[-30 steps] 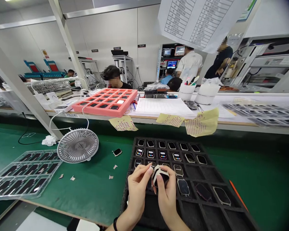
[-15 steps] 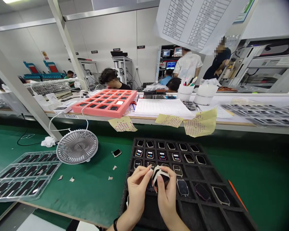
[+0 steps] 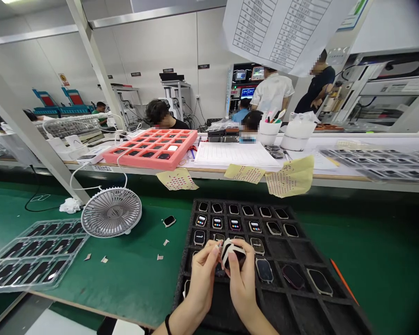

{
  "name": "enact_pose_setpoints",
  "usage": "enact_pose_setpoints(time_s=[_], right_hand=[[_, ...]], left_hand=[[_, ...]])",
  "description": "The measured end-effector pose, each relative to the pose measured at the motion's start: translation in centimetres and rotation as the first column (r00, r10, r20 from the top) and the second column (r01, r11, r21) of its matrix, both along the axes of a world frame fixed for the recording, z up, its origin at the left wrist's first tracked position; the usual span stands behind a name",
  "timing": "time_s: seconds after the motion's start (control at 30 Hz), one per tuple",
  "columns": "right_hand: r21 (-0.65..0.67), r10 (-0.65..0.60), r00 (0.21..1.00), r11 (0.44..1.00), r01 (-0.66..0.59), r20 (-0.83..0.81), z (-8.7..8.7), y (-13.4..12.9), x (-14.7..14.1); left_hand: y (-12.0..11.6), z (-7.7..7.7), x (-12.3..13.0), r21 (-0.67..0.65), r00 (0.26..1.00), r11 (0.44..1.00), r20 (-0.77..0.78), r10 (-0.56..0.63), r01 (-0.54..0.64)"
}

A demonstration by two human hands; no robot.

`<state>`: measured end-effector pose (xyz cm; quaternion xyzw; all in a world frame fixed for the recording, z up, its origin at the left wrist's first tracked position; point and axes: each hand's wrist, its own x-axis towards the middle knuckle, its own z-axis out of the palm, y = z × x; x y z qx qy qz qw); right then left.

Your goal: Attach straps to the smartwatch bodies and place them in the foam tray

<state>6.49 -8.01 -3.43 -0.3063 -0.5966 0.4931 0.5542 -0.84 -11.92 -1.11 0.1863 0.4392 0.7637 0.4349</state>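
Observation:
My right hand holds a smartwatch case with a pale frame and black faces, tilted on edge with the thumb across it. My left hand is closed in a pinch right at the watch's left side. Whatever is between those fingertips is too small to make out. Both hands are above a black foam tray, whose compartments hold several watch cases. In one row of the tray, lit screens show coloured dots, as on this watch. Part of the tray is hidden behind my hands.
Left of the tray lie a single watch and small paper scraps. A fan and a clear plastic tray stand farther left. An orange stick lies at the right. The shelf bears a pink foam tray. Co-workers are beyond.
My left hand has shifted slightly right, with its fingertips closer against the watch. The right hand keeps its grip on the watch, nearly in place.

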Motion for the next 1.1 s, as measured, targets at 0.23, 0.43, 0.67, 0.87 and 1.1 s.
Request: enact_pose_setpoints(time_s=[0.23, 0.43, 0.67, 0.87, 1.1], right_hand=[[0.15, -0.028, 0.999, 0.988, 0.031, -0.018, 0.6, 0.0, 0.0], [0.162, 0.078, 0.997, 0.984, -0.078, 0.004, 0.6, -0.3, 0.1], [-0.395, 0.312, 0.949, 0.867, -0.304, -0.045, 0.5, 0.4, 0.1], [-0.596, 0.294, 0.935, 0.722, -0.353, -0.198, 1.1, 1.7, 0.6], [-0.598, 0.279, 0.935, 0.719, -0.356, -0.221, 1.2, 1.8, 0.5]], left_hand=[[-0.1, 0.5, 0.2, 0.067, 0.818, 0.966, 0.52, -0.246, 0.249], [-0.9, -0.1, -0.3, 0.079, 0.844, 0.946, 0.431, -0.318, 0.315], [-1.9, -1.4, -8.4, -0.3, 0.857, 0.952, -0.473, -0.206, 0.063], [-3.8, -4.7, -15.7, -0.481, 0.431, 0.71, -0.861, -0.271, -0.514], [-3.5, -5.2, -16.6, -0.564, 0.413, 0.685, -0.82, -0.397, -0.462]])
